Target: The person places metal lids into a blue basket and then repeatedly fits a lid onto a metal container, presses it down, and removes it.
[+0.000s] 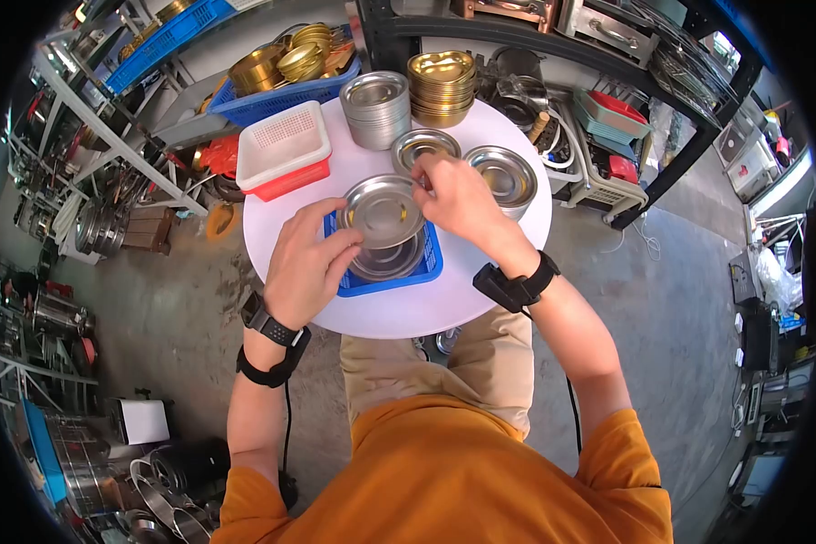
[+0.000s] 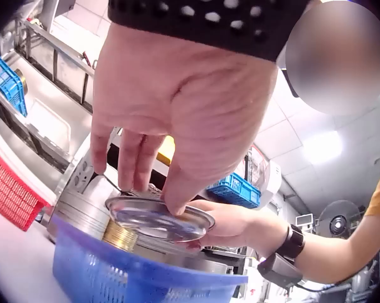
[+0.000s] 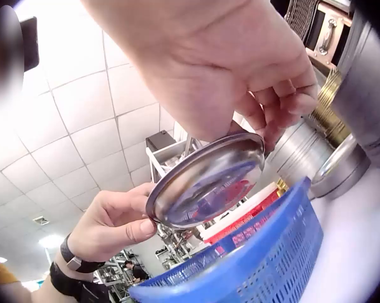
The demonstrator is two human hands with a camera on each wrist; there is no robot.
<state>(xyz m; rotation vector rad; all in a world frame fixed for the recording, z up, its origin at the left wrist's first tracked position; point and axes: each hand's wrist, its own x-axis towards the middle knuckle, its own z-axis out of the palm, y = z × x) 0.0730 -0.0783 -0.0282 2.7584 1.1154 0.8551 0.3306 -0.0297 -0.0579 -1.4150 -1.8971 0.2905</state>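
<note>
A shallow round steel dish (image 1: 383,211) is held above a blue basket (image 1: 393,286) in the head view. My left hand (image 1: 304,263) pinches its left rim between thumb and fingers, and my right hand (image 1: 462,201) grips its right rim. Inside the basket lie more steel dishes (image 1: 390,263), partly covered by the held one. The left wrist view shows the dish (image 2: 158,218) nearly level over the basket (image 2: 146,274). In the right wrist view the dish (image 3: 205,180) hangs tilted between both hands.
Steel dishes stand in stacks behind (image 1: 374,104), beyond the basket (image 1: 424,145) and at the right (image 1: 503,177) of the round white table (image 1: 335,317). Gold bowls (image 1: 442,86) are stacked at the back. A white basket in a red one (image 1: 286,181) stands at the left.
</note>
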